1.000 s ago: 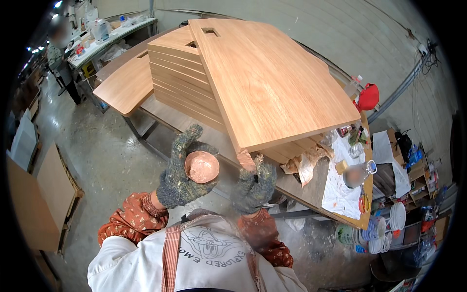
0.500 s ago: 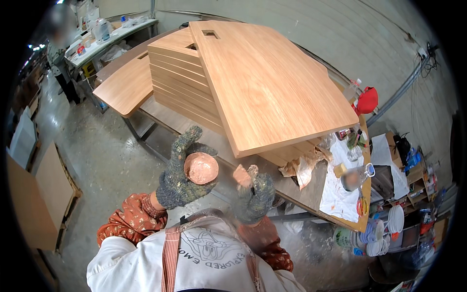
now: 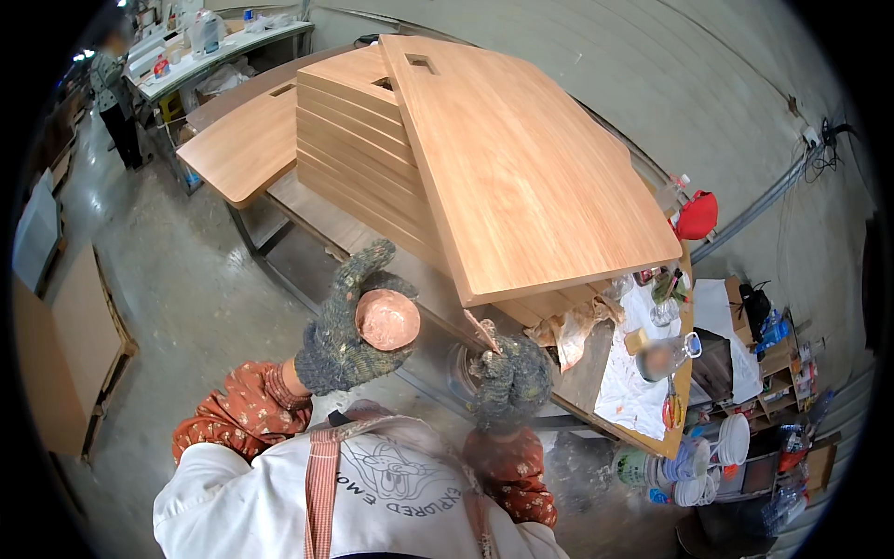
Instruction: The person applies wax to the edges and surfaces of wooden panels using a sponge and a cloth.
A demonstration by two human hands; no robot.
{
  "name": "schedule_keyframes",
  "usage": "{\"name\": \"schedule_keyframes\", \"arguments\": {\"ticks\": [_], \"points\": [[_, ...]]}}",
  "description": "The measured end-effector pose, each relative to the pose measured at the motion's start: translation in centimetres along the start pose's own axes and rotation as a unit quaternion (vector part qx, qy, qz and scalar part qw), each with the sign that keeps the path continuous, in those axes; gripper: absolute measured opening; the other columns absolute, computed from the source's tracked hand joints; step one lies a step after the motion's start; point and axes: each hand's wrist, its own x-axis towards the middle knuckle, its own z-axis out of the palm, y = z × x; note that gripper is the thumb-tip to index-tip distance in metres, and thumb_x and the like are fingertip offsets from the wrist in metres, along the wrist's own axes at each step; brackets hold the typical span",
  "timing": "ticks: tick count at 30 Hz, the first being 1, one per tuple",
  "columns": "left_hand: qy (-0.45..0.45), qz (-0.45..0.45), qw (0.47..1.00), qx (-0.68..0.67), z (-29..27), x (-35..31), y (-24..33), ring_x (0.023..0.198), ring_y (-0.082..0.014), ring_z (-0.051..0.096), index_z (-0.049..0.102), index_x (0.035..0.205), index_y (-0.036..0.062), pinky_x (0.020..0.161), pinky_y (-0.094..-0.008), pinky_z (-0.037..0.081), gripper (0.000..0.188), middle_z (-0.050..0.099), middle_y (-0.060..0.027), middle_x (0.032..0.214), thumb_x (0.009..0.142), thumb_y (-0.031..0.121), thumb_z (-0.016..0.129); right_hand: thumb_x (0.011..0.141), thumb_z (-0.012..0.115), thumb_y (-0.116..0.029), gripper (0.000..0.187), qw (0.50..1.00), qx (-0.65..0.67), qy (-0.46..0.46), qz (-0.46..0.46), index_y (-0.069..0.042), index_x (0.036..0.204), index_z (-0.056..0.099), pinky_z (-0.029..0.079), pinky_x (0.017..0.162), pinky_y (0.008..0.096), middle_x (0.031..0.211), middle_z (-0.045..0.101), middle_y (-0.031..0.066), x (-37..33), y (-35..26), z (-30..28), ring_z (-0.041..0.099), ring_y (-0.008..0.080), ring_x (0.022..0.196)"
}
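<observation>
A round copper-coloured lid (image 3: 387, 320) sits clamped in the gloved left hand (image 3: 349, 326); the right hand (image 3: 509, 377) pinches a thin stick (image 3: 481, 330).

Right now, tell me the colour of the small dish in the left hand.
Coppery pink, seen in the head view: the small dish sits in the gloved left hand.

The small round cup (image 3: 387, 320), coated in reddish-brown paste, sits gripped in the gloved left hand (image 3: 346, 328), its open face tilted up, off the desk's near edge. A thin flat stick (image 3: 483, 330), tinted the same colour, is pinched upright in the gloved right hand (image 3: 508, 377), just beside the cup.
</observation>
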Motion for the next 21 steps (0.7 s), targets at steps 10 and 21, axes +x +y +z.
{"name": "schedule_keyframes", "arguments": {"ticks": [10, 21], "points": [[-0.004, 0.101, 0.986, 0.134, -0.4, 0.6, 0.2, 0.114, -0.0235, 0.052, 0.021, 0.14, 0.0024, 0.098, -0.0356, 0.042, 0.102, 0.034, -0.0161, 0.14, 0.062, 0.013, 0.085, 0.079, 0.059, -0.005, 0.009, 0.996, -0.084, -0.025, 0.004, 0.0, 0.082, 0.065, 0.045, 0.061, 0.0404, 0.066, 0.062, 0.0083, 3.1, -1.9, -1.5, 0.058, 0.0287, 0.064], [-0.005, 0.048, 0.997, 0.067, -0.4, 0.1, -1.1, 0.114, -0.0234, 0.052, 0.019, 0.141, 0.0027, 0.097, -0.0361, 0.043, 0.104, 0.034, -0.0156, 0.139, 0.061, 0.013, 0.085, 0.091, 0.044, -0.016, 0.028, 0.995, -0.066, 0.009, 0.071, 0.002, 0.085, 0.064, 0.045, 0.06, 0.0379, 0.07, 0.06, 0.0114, 3.3, -3.4, -1.6, 0.058, 0.0284, 0.063]]}}
